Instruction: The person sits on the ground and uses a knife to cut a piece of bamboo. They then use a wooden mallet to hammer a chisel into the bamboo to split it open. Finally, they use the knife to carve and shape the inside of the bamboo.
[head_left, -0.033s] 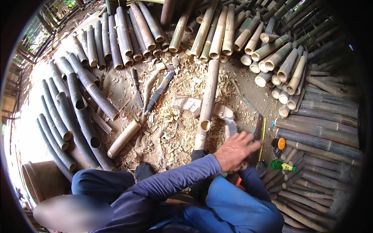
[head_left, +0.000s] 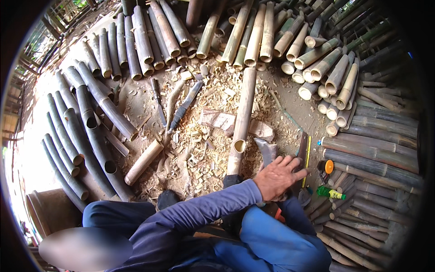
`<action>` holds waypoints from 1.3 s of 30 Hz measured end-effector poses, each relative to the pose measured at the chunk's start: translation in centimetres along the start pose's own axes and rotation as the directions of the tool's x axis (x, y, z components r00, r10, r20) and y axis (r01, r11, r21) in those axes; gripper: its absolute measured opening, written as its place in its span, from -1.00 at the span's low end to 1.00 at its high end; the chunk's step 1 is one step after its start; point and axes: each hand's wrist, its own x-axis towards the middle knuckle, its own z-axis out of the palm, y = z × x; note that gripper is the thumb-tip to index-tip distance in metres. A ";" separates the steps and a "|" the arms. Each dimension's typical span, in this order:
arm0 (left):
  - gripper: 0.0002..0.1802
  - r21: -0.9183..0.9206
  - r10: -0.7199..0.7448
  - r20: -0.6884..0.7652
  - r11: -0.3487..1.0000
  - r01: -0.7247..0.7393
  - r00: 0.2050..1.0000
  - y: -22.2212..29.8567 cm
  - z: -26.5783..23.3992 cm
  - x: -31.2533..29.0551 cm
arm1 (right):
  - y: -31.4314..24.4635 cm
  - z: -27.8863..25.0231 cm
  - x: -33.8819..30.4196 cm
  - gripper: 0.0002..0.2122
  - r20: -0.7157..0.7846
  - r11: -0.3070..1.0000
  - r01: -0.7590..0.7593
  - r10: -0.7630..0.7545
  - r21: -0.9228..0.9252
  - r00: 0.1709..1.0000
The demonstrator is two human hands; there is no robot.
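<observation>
My left hand [head_left: 278,178] reaches across to the right, palm down, with its fingers somewhat bent and apart. It covers most of my right hand, whose fingers are hidden; only the right sleeve [head_left: 297,215] shows clearly. Just beyond my left hand a curved, dark grey blade [head_left: 263,150] sticks out, beside a small pale piece [head_left: 273,149]. Which hand has the blade is hidden. Left of it, a long bamboo tube [head_left: 244,104] rests across a wood block [head_left: 217,120], its near part with a cut opening lying by my foot.
Wood shavings [head_left: 199,158] cover the ground. Two long knives, one with a wrapped handle [head_left: 179,119], lie ahead to the left. Bamboo tubes [head_left: 108,109] are stacked all around. At the right are a saw [head_left: 302,144], a yellow measuring strip [head_left: 306,161], an orange-capped container [head_left: 328,167] and a green bottle [head_left: 331,192].
The curved blade has shifted slightly left and nearer, and a pale piece now shows beside it. My left hand has moved slightly right, its fingers more bent. The bamboo tube stays put.
</observation>
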 end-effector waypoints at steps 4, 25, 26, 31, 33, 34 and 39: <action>0.25 0.127 -0.147 0.602 0.988 0.088 0.785 -4.0 3.3 3.0 | 2.2 1.8 1.0 -0.64 -0.115 0.994 -0.046 0.057 0.100 0.992; -0.07 -0.674 -0.724 -0.557 0.680 0.289 0.407 -10.2 1.2 0.6 | -13.9 10.7 14.4 -0.80 0.693 -0.563 0.656 0.191 -0.503 0.695; 0.00 -0.681 -0.743 -0.556 0.664 0.309 0.372 -9.6 0.9 0.8 | -14.0 11.0 14.5 -0.81 0.699 -0.594 0.677 0.251 -0.435 0.670; 0.07 -0.633 -0.692 -0.372 0.676 0.376 0.618 -7.8 3.8 0.8 | -14.7 7.2 12.5 -0.71 0.655 -0.318 0.752 0.369 -0.577 0.659; 0.07 -0.583 -0.655 -0.311 0.704 0.405 0.689 -6.3 3.4 0.8 | -13.3 4.8 11.3 -0.65 0.645 -0.226 0.776 0.447 -0.589 0.620; 0.08 -0.552 -0.620 -0.280 0.729 0.406 0.732 -6.0 3.6 0.7 | -11.7 2.9 10.0 -0.66 0.662 -0.266 0.771 0.400 -0.578 0.634; 0.13 -0.510 -0.461 0.053 0.750 0.421 0.886 -7.4 2.0 -1.4 | -6.8 1.9 5.0 -0.65 0.544 -0.016 0.580 0.329 -0.814 0.772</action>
